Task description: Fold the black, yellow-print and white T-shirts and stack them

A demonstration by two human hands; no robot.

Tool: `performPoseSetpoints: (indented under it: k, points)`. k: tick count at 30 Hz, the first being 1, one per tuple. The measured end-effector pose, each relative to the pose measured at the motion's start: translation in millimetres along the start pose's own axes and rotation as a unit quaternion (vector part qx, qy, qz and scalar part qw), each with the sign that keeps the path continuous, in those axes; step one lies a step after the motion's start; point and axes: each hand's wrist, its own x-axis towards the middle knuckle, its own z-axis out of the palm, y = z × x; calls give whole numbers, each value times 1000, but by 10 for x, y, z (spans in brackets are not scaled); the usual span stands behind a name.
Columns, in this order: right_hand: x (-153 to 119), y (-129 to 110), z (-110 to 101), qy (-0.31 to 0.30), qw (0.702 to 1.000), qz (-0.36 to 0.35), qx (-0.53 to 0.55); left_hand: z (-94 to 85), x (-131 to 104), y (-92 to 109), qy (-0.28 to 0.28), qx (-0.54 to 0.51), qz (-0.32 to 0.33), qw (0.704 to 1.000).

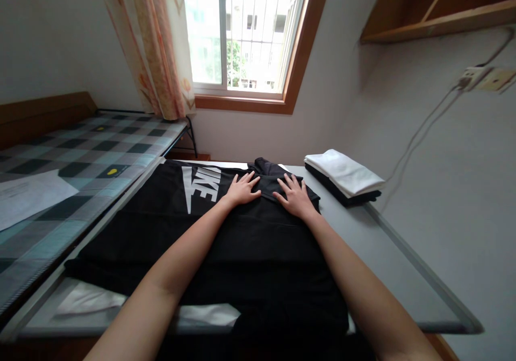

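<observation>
Resting on the black shirt (258, 242), the left hand (242, 188) and the right hand (296, 196) lie flat, splayed and unclenched; folded clothes (344, 174) sit rightward on the table (387, 269).

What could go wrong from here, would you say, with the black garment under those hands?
The left hand and right hand rest on the black garment, so dragging could crease it. The folded stack sits by the right edge of the table and might slip off.
</observation>
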Motion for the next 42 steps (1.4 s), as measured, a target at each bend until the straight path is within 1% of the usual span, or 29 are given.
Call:
performPoseSetpoints:
  k: [1, 3, 6, 9, 14, 23, 28, 31, 42]
  points:
    - [-4, -26, -2, -4, 1000, -24, 1, -3, 0, -1, -2, 0, 1, 1000]
    - [-5, -70, 1, -38, 998, -50, 6, -7, -1, -1, -2, 0, 3, 1000]
    - [5, -100, 15, -91, 995, -48, 14, -13, -2, 0, -2, 1, 2, 1000]
    - [19, -94, 24, -106, 993, -41, 18, -17, 2, -2, -2, 1, 6, 1000]
    - [27, -81, 22, -115, 993, -36, 19, -23, 6, -3, -9, -2, 3, 1000]
    - [14, -100, -5, -113, 993, -37, 20, -16, -11, -12, 9, -18, 6, 1000]
    - [-12, -103, -14, -88, 995, -50, 9, 8, -23, -9, 37, -18, -1, 999]
    - [-31, -101, -15, -71, 996, -62, 2, 23, -23, -3, 39, -14, 5, 999]
    - [-33, -91, -11, -84, 994, -67, 8, 4, -34, 13, 38, -14, 7, 999]
